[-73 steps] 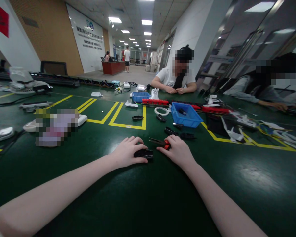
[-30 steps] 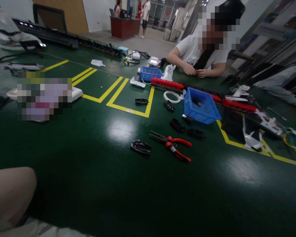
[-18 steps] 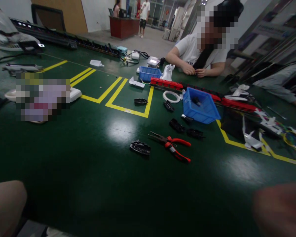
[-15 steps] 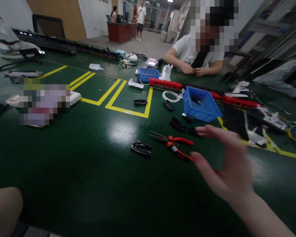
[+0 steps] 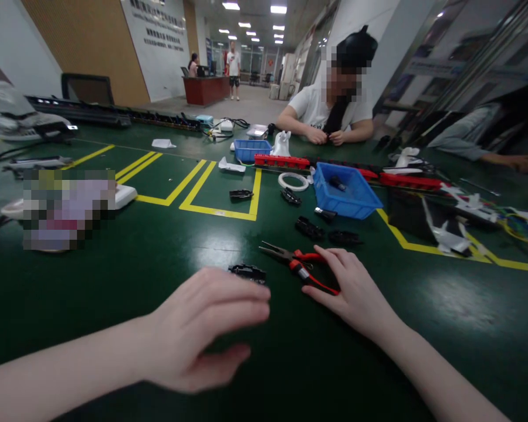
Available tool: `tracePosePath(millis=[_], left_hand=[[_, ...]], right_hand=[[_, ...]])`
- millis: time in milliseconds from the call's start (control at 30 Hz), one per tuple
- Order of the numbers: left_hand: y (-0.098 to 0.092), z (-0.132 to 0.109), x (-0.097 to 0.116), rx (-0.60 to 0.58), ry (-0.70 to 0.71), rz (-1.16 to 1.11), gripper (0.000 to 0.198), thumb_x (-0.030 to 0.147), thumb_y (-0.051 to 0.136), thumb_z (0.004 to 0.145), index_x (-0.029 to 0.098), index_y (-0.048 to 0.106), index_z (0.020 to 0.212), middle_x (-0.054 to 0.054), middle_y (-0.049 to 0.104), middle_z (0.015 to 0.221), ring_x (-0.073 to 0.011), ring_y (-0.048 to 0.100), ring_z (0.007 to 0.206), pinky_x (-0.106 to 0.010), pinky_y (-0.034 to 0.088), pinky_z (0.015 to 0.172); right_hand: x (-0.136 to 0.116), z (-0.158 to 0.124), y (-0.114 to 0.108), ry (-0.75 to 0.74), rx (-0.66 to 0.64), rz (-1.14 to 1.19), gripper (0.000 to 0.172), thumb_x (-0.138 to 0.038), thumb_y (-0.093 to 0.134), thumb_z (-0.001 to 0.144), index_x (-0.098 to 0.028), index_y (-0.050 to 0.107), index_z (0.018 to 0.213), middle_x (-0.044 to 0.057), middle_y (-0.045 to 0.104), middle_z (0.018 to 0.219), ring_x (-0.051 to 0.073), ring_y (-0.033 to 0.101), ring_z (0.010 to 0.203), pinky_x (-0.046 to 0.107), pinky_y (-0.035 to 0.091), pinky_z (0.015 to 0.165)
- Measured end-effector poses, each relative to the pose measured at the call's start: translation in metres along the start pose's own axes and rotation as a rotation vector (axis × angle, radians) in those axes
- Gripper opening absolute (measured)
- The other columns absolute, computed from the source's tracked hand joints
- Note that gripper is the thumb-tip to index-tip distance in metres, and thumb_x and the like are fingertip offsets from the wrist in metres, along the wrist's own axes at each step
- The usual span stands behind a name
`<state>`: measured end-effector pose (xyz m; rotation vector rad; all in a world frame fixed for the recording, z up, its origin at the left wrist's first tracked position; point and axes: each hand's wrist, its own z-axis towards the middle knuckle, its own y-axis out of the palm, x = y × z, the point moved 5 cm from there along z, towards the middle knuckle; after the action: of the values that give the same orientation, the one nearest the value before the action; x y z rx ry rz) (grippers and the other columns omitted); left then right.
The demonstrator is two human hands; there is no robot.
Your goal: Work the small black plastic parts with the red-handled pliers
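My right hand (image 5: pixel 352 290) is around the red handles of the long-nose pliers (image 5: pixel 297 264), fingers at the upper handle and thumb at the lower one. The pliers lie on the green table, their jaws pointing left. Palm down, my left hand (image 5: pixel 211 328) is over the table with its thumb apart from the fingers, and nothing shows between them. Just beyond its fingers is a black plastic part (image 5: pixel 247 272), partly covered by the hand. Two more black parts, one nearer (image 5: pixel 308 227) and one to its right (image 5: pixel 345 237), lie beyond the pliers.
A blue bin (image 5: pixel 347 196) holds a black piece. Beside it lie a white ring (image 5: pixel 293 181) and small black parts (image 5: pixel 290 196). A blurred phone-like item (image 5: pixel 70 214) lies left. Red strips (image 5: pixel 281 161) run behind. Across the table, a person (image 5: pixel 330 120) handles something dark.
My right hand has moved left onto the pliers' handles. My left hand has come in from the lower left to the near black part. The view has tilted up slightly.
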<state>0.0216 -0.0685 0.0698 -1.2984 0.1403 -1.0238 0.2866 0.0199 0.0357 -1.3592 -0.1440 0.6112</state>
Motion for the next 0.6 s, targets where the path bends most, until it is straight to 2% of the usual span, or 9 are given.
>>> tracePosePath(millis=[100,133,233,300,433,600], left_hand=[[0.003,0.019,-0.025,-0.014,-0.083,-0.027,0.056,0.033,0.059,0.090,0.026,0.039,0.141,-0.010,0.051,0.138,-0.0281,0.046,0.129,-0.047,0.048,0.103],[0.007,0.023,-0.034,-0.065,-0.128,-0.037,0.058,0.034,0.062,0.088,0.024,0.038,0.141,-0.011,0.047,0.141,-0.0282,0.044,0.131,-0.048,0.046,0.105],[0.013,0.029,-0.053,-0.114,-0.174,-0.087,0.062,0.034,0.066,0.086,0.023,0.038,0.140,-0.010,0.045,0.142,-0.0260,0.044,0.130,-0.047,0.042,0.108],[0.015,0.031,-0.059,-0.138,-0.175,-0.107,0.059,0.033,0.066,0.086,0.023,0.040,0.138,-0.009,0.050,0.137,-0.0250,0.048,0.125,-0.045,0.043,0.106],[0.012,0.043,-0.063,-0.200,-0.082,-0.086,0.041,0.030,0.066,0.086,0.023,0.053,0.125,-0.007,0.058,0.122,-0.0231,0.055,0.112,-0.039,0.047,0.096],[0.012,0.059,-0.069,-0.271,-0.046,-0.081,0.031,0.035,0.065,0.087,0.022,0.060,0.115,-0.005,0.058,0.114,-0.0192,0.059,0.098,-0.031,0.048,0.083]], right_hand=[[-0.004,-0.004,-0.002,0.069,0.003,0.027,0.054,-0.056,0.063,0.079,-0.019,0.055,0.118,0.011,0.060,0.114,0.028,0.060,0.104,0.044,0.053,0.088],[-0.005,-0.005,-0.002,0.088,-0.002,0.043,0.052,-0.056,0.063,0.079,-0.020,0.056,0.116,0.011,0.061,0.112,0.027,0.062,0.100,0.042,0.055,0.084],[-0.006,-0.009,-0.002,0.128,-0.026,0.080,0.055,-0.059,0.067,0.075,-0.022,0.056,0.115,0.009,0.063,0.110,0.025,0.067,0.091,0.039,0.058,0.074],[-0.008,-0.009,-0.004,0.147,-0.043,0.096,0.056,-0.058,0.069,0.073,-0.022,0.057,0.114,0.009,0.065,0.109,0.026,0.068,0.090,0.040,0.059,0.074],[-0.011,-0.010,-0.011,0.203,-0.048,0.178,0.048,-0.051,0.067,0.075,-0.023,0.060,0.113,0.008,0.070,0.105,0.026,0.069,0.091,0.041,0.059,0.076],[0.007,-0.012,-0.012,0.330,-0.098,0.419,0.044,-0.053,0.062,0.079,-0.025,0.064,0.112,0.007,0.073,0.102,0.026,0.071,0.085,0.040,0.060,0.072]])
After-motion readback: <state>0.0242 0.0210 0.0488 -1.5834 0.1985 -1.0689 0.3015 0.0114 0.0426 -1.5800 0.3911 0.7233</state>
